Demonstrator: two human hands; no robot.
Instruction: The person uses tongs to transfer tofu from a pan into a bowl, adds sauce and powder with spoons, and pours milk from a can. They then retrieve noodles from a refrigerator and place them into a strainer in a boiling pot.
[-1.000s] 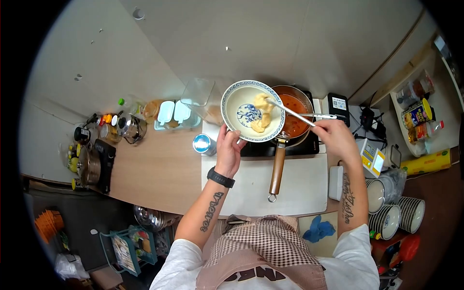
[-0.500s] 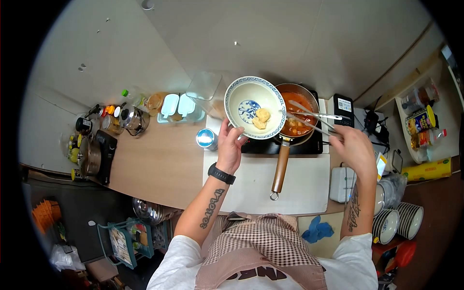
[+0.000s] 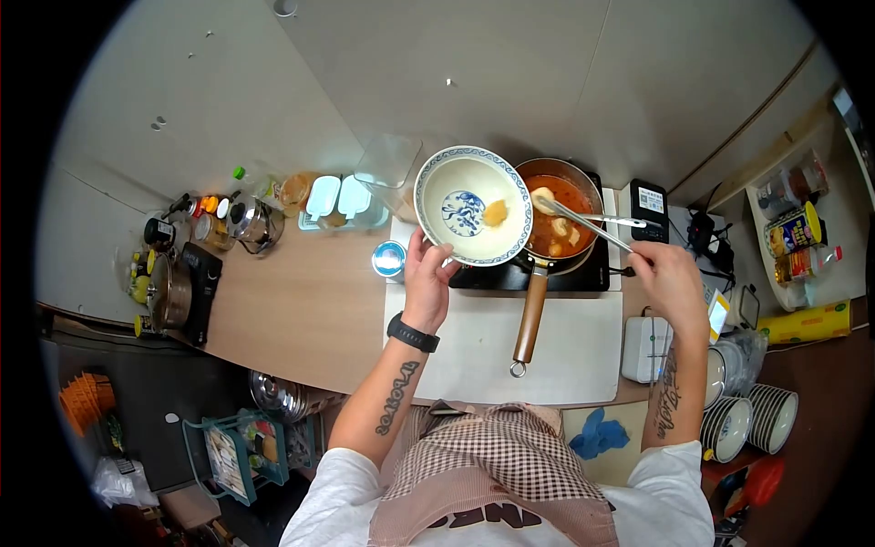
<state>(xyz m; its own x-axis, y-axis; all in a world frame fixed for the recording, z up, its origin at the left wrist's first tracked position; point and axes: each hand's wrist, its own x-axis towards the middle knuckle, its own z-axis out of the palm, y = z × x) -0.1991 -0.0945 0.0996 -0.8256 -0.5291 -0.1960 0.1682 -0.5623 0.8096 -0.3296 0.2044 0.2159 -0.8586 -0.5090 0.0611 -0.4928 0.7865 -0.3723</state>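
Two bare hands work over a small pan (image 3: 553,219) of red sauce that sits on a black cooktop (image 3: 592,271) at the back of the wooden counter (image 3: 292,310). The left hand (image 3: 427,278) is closed on the near rim of a blue-and-white bowl (image 3: 474,207), fingers curled under the edge and thumb on top, holding it tilted just left of the pan with its rim overlapping the pan's edge. One pale yellow lump of food (image 3: 495,212) rests inside the bowl on the side nearest the pan. The right hand (image 3: 673,281), to the right of the pan, is closed around the ends of metal chopsticks (image 3: 583,225), whose tips reach down into the sauce among a few pale pieces (image 3: 544,195) floating there. Whether the tips pinch anything cannot be told.

The pan's wooden handle (image 3: 527,310) points toward the person, lying over a white mat (image 3: 565,351) in front of the pan. A metal can (image 3: 389,259) stands just left of the mat, close beside the left hand. Farther left of the pan along the wall stand a clear container (image 3: 387,169), a pale blue lidded box (image 3: 333,202), a small kettle (image 3: 251,223) and several jars (image 3: 205,219). To the right of the pan sit a small black device (image 3: 647,205) and, near the counter's end, stacked bowls (image 3: 752,419).
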